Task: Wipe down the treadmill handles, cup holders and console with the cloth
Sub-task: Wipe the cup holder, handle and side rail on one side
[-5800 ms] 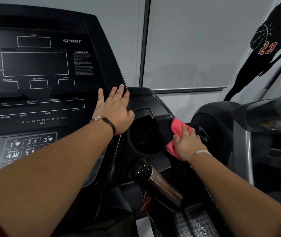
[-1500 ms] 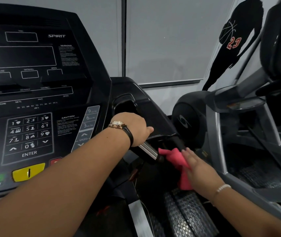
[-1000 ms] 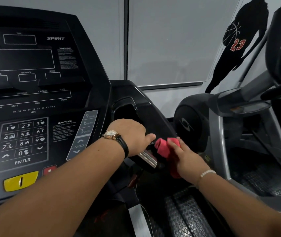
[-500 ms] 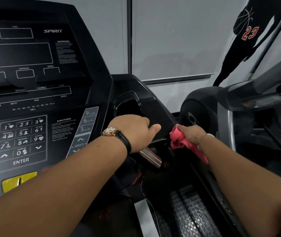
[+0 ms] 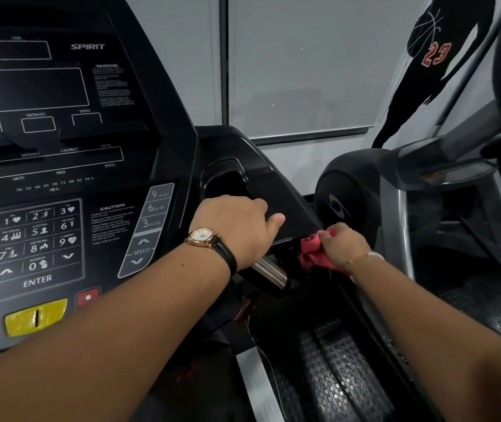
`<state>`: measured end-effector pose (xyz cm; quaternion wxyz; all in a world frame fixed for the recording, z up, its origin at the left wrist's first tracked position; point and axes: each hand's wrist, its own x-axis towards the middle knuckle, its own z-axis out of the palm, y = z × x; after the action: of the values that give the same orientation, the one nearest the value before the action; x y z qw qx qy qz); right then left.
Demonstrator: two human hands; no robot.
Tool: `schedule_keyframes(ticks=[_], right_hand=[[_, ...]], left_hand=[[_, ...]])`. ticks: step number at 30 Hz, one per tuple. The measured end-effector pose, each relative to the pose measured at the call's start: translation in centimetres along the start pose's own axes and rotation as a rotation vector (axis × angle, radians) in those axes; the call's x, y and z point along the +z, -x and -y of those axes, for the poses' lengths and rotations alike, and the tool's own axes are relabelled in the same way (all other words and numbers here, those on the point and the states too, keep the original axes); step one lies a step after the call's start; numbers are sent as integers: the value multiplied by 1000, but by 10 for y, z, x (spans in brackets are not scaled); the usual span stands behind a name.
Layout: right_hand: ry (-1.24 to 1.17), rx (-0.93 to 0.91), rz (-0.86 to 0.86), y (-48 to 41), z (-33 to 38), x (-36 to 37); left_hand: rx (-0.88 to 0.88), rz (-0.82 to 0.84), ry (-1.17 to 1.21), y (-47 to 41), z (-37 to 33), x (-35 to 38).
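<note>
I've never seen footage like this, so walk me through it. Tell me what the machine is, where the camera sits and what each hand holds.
There is no robot here: a person is cleaning gym equipment. The view comes from a camera worn on their head, looking forward and down, so both forearms reach in from the bottom. The big black treadmill console with its number keypad fills the left; a deep black cup holder sits beside it. The left hand, with a gold wristwatch, grips the silver metal handle below that cup holder. The right hand holds a bunched pink-red cloth just right of that handle. A grey exercise machine stands further right.
</note>
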<state>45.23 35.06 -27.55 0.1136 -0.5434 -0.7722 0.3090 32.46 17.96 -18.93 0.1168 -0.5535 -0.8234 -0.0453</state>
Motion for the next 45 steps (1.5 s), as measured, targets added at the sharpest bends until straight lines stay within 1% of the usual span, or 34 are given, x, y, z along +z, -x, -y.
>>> schedule_keyframes(ticks=[1,2,3,5,6,7,8,10,12,16,17,18,19,20,22,23,25,26,27,28,29,32,33,34,36,38,39,42,43,44,45], right_hand=[[-10,16,-19,3,5,3],[36,-24,-54,12,8,8],[136,-92,-79,24,9,14],[433,-322,-102,49,4,25],[501,-432,-109,57,-1,27],[491,-470,-84,56,-7,25],[421,-467,-51,54,-9,19],[235,-363,-2,40,-11,11],[129,-231,-5,21,-14,7],[-177,133,24,-8,-33,3],[-196,189,13,-10,-37,4],[-148,206,-20,-11,-39,6],[-30,182,-60,-9,-38,8],[93,113,-108,-5,-37,8],[195,-110,-163,12,-32,11],[205,-219,-155,23,-32,12],[368,-374,-83,47,-28,17],[469,-413,-46,54,-31,19],[508,-413,-25,58,-31,17],[475,-378,-4,55,-31,14],[383,-305,16,49,-32,8],[60,11,101,35,-36,-5],[-8,71,111,32,-37,-5],[-41,100,104,30,-37,-4],[-29,114,52,31,-33,2],[32,102,2,37,-31,10],[123,87,-37,40,-30,15],[610,16,-270,53,-27,29],[720,-20,-348,56,-25,30],[767,-62,-408,59,-24,32],[760,-109,-449,61,-24,33]], left_hand=[[0,0,-3,0,0,0],[-2,4,-2,0,0,0],[-2,7,-2,0,1,-1],[-3,6,7,0,1,0],[-2,6,13,1,1,-1],[2,9,23,0,1,-1],[5,17,34,1,1,-1],[1,26,69,1,2,-1],[-24,13,106,0,2,-1],[-74,-32,141,-1,1,-1],[-76,-39,143,-1,1,-1],[-76,-44,145,-2,1,-1],[-77,-46,145,-2,1,-1],[-79,-46,145,-3,0,0],[-82,-49,138,-3,-1,0],[-78,-50,132,-4,-2,1],[-72,-59,124,-5,-1,1],[-63,-61,130,-4,-1,1],[-53,-66,137,-4,-1,1],[-43,-73,141,-4,0,2],[-37,-80,148,-4,1,2],[-29,-99,179,-3,2,4],[-26,-107,190,-3,2,4],[-23,-114,192,-4,3,4],[-18,-122,186,-5,3,2],[-7,-127,174,-4,2,2],[-1,-132,165,-4,1,3],[4,-151,136,-4,1,5],[5,-157,129,-4,1,5],[12,-160,121,-4,1,5],[19,-161,113,-4,1,5]])
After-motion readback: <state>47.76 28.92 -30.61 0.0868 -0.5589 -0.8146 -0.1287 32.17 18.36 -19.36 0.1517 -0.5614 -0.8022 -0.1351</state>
